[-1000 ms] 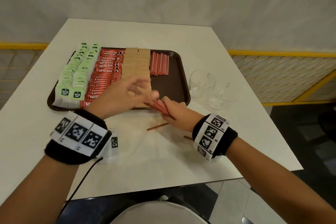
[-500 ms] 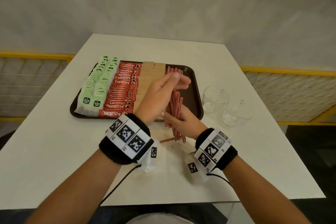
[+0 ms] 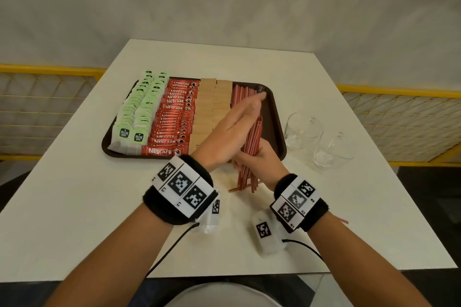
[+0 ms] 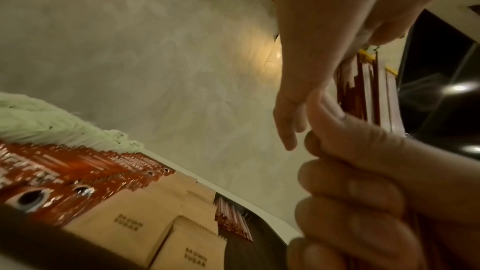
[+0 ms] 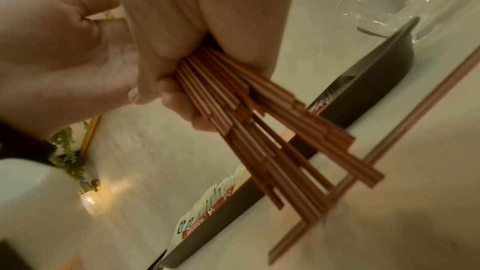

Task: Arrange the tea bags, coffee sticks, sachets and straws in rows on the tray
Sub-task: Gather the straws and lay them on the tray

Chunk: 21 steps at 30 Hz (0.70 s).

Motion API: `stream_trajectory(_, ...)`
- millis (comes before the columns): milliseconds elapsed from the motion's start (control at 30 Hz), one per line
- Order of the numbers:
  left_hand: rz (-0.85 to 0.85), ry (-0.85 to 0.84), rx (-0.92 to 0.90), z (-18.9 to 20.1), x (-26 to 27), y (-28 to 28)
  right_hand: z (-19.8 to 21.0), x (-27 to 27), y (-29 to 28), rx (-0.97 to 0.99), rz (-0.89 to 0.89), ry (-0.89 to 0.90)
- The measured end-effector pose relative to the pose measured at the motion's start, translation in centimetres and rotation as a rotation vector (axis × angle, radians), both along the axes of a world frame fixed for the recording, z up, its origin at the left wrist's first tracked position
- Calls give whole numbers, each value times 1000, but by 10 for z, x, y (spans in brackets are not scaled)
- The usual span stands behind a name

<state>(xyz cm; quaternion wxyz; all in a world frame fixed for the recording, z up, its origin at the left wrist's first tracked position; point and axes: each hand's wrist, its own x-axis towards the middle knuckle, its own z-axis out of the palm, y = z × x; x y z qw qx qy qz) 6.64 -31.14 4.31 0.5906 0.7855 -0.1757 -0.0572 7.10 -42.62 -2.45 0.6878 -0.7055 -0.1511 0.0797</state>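
The brown tray [image 3: 279,117] is lying on the white table [image 3: 74,194], and everything here is placed relative to this tray. At the left end of the tray, the green tea bags [image 3: 136,112] are standing in two overlapping rows. Just to the right of them, the red coffee sticks [image 3: 172,119] are lying in one row, and next to those the brown sugar sachets [image 3: 212,102] are making two rows. Further right, at the far part of the tray, a group of red straws [image 3: 243,93] is already lying flat beside the sachets. Over the right half of the tray, the left hand [image 3: 232,129] is reaching forward with straight fingers, and its palm is lying flat against the side of a bundle of straws [image 3: 250,147]; it is not closing around anything. The right hand [image 3: 262,159] is at the near edge of the tray and is gripping this bundle in the middle, with the fingers curled around it. The bundle is standing nearly upright, its lower ends fanning out and touching the table just in front of the tray. One single straw [image 3: 234,189] is lying flat on the table near those lower ends. To the right of the tray, two clear glass cups [image 3: 303,129] are standing on the table.
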Motion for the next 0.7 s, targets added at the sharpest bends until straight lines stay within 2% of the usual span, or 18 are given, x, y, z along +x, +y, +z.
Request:
stream_trajectory(133,166,158,-179,-11,-2,11,24,7,-3,196,-1,-41)
stream_trajectory(200,245,355,-330,-22,1,16,43,12,-3,308,18,-77)
stream_trajectory(300,158,749,-647,-32,7,16,66,20,3,451,68,-115)
stream_trajectory(367,74,879,-856,-30,6,13,71,26,13,425,70,-142)
stream_trajectory(433,98,897,-1044,-28,6,9,70,31,22,338,42,-162)
stream_trajectory(500,144,875,-1149,-29,7,8,67,36,27,267,6,-169)
stream_trajectory(700,196,885,-1234,-36,10,10,67,40,30,317,-47,-182)
